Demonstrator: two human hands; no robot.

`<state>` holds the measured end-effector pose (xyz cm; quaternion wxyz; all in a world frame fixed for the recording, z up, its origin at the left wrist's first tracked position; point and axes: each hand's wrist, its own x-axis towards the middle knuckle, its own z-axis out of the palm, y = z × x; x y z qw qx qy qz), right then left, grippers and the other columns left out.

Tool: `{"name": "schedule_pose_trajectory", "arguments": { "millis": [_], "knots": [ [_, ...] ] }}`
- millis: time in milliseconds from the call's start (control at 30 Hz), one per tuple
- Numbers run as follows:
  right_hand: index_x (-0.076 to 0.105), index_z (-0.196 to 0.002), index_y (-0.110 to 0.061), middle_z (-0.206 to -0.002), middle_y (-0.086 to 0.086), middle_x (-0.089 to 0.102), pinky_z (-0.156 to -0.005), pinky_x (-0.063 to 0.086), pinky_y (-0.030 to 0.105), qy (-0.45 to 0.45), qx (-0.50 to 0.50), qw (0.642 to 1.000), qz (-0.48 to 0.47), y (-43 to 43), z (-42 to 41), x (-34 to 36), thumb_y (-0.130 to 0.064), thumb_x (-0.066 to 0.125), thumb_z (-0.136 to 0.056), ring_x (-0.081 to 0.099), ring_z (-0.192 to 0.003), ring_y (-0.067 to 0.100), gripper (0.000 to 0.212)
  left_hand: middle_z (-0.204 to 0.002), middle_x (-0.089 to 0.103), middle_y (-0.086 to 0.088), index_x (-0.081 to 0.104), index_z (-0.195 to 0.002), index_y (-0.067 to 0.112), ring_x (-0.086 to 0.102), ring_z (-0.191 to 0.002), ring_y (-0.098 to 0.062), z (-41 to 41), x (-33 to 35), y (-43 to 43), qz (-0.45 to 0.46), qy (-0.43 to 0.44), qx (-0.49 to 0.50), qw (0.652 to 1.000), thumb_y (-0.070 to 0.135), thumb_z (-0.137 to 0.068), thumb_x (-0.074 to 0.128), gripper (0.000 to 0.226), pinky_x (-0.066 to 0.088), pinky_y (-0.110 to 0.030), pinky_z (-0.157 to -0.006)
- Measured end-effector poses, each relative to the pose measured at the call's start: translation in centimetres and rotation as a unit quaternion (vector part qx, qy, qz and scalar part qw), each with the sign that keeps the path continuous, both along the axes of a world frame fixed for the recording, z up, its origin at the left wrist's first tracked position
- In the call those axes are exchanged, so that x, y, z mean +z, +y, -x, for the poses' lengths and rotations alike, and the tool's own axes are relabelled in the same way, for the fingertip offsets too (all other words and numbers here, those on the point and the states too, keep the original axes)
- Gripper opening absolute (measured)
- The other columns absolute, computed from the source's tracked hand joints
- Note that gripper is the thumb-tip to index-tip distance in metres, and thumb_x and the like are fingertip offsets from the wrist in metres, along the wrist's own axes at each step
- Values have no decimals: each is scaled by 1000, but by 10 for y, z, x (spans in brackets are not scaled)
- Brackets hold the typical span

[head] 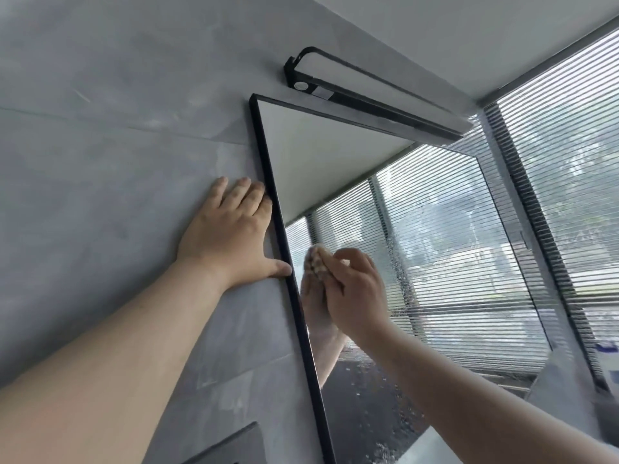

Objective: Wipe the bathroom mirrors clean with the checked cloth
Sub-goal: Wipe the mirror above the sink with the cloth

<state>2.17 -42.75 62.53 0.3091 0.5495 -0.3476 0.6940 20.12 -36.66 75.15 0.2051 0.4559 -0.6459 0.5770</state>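
- The left hand [231, 234] lies flat against the grey tiled wall [100, 169], fingers straight and close together, gripping nothing; its thumb tip and the outermost fingertips touch the outer edge of the black frame [294, 303].
- The right hand [351, 289] has its fingers curled round a bunched checked cloth [316, 262] and presses it against the glass of the mirror [335, 155], just inside the left frame edge and about halfway up the visible pane.
- Only a small beige-and-brown wad of the cloth shows beyond the fingertips; the rest is hidden in the grip.
- The hand's reflection meets it at the glass, directly below the cloth.
- Specks and droplets dot the lower part of the mirror.
- Above the mirror, a black bar lamp [365, 92] is fixed to the wall.
- Farthest right, a window with slatted blinds [562, 155] runs up to the ceiling, and the mirror reflects it.
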Motion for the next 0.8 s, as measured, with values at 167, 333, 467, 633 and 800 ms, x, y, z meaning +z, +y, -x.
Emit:
{"name": "schedule_pose_trajectory", "arguments": {
  "millis": [167, 333, 467, 633, 800],
  "knots": [
    [73, -117, -22, -97, -9, 56, -75, 51, 29, -175, 63, 980, -63, -22, 49, 21, -24, 59, -99, 60, -87, 13, 24, -165, 17, -5, 25, -155, 15, 8, -153, -23, 2, 0, -1, 8, 6, -7, 1000, 95, -57, 28, 127, 1, -48, -123],
    [71, -123, -24, -99, -7, 51, -78, 40, 24, -244, 56, 962, -112, -33, 73, 30, -30, 56, -98, 54, -91, 13, 29, -164, 22, -6, 31, -153, 14, 11, -153, -23, 2, -1, 1, 9, 8, -23, 1000, 95, -57, 35, 126, 2, -47, -124],
    [73, -117, -20, -100, -10, 50, -81, 50, 31, -200, 91, 971, -90, -21, 48, 20, -31, 49, -102, 53, -85, 6, 31, -162, 26, -7, 35, -151, 13, 15, -152, -25, 2, -1, 2, 12, 5, -20, 1000, 95, -57, 40, 125, 5, -48, -123],
    [74, -114, -23, -101, -6, 61, -71, 52, 31, -36, 76, 996, 29, 3, -14, 13, -28, 49, -95, 61, -84, 16, 31, -164, 23, -6, 31, -153, 13, 11, -153, -23, 3, -3, 4, 3, 10, -17, 1000, 94, -61, 43, 123, 1, -46, -124],
    [71, -121, -27, -104, -5, 61, -74, 47, 25, 1, 91, 995, 31, 4, -22, 46, -30, 48, -95, 60, -88, 15, 34, -165, 18, -5, 26, -155, 14, 7, -153, -22, 3, -3, 5, -5, 11, -16, 1000, 94, -65, 41, 122, -1, -46, -124]
  ]
}}
